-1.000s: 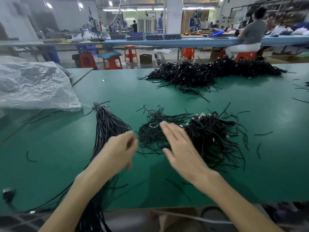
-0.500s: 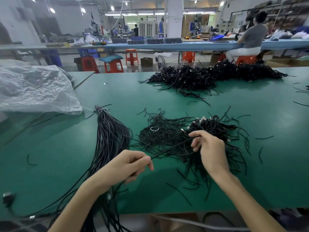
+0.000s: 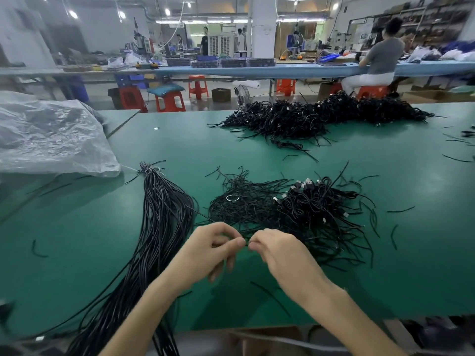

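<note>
My left hand [image 3: 208, 250] and my right hand [image 3: 280, 253] meet fingertip to fingertip above the green table [image 3: 77, 240], both pinching one thin black tie wire [image 3: 203, 214] that trails up and left from my fingers. Just beyond them lies a loose pile of thin black tie wires [image 3: 244, 204] with a small white ring on it. To its right sits a heap of coiled black cables with metal plugs [image 3: 321, 209]. A long bundle of straight black cables [image 3: 164, 222], bound at its far end, runs down the left to the table's front edge.
A bigger heap of black cables [image 3: 321, 116] lies across the far side of the table. A crumpled clear plastic bag [image 3: 51, 137] covers the left. Stray wire bits dot the right. A person sits at the blue bench [image 3: 257, 70] behind, among orange stools.
My right hand left the cable heap and came toward my left hand. Both hands now pinch the same thin wire close together, where half a second ago they were apart.
</note>
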Demonstrator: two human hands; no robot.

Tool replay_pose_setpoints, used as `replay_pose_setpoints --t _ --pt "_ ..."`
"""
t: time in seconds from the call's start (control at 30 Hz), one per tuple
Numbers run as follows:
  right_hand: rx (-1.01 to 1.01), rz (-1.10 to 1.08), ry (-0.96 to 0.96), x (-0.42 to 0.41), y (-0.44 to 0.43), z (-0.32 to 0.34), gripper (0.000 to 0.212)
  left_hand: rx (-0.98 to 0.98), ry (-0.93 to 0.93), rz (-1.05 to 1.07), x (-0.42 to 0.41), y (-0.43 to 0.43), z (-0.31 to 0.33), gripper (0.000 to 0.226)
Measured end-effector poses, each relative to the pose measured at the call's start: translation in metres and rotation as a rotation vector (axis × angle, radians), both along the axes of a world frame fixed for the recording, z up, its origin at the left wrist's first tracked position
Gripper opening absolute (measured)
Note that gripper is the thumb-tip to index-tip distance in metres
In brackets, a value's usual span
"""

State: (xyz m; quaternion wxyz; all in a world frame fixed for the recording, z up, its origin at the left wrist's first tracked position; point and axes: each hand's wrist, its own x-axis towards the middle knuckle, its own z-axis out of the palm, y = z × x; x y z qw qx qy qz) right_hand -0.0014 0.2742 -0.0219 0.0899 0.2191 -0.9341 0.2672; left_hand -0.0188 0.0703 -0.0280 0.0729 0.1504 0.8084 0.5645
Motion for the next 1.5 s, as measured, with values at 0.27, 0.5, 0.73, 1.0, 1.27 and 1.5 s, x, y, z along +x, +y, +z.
replay_pose_setpoints --t 0.27,0.5,0.73,1.0,1.27,1.5 --pt "-0.525 0.007 -0.230 0.008 0.000 -0.025 0.025 0.873 -0.363 -0.030 0.004 -0.023 -0.015 0.052" --pt "-0.503 0.108 -0.360 0.019 -0.018 -0.038 0.023 1.076 -0.451 0.243 0.002 0.003 -0.015 0.038" --pt "-0.396 0.116 -0.565 0.000 0.001 -0.027 0.062 0.997 -0.431 -0.399 0.022 -0.015 0.000 0.043" --pt "-0.469 0.016 -0.267 -0.001 -0.006 0.002 0.057 0.097 -0.099 -0.134 0.023 0.024 -0.017 0.040" --pt "-0.314 0.026 0.057 0.024 -0.027 -0.006 0.051 1.072 -0.406 0.128 0.008 0.045 -0.015 0.053" --pt "-0.296 -0.124 0.040 0.001 -0.003 -0.029 0.056 0.923 -0.370 -0.197 0.023 0.000 0.016 0.038"
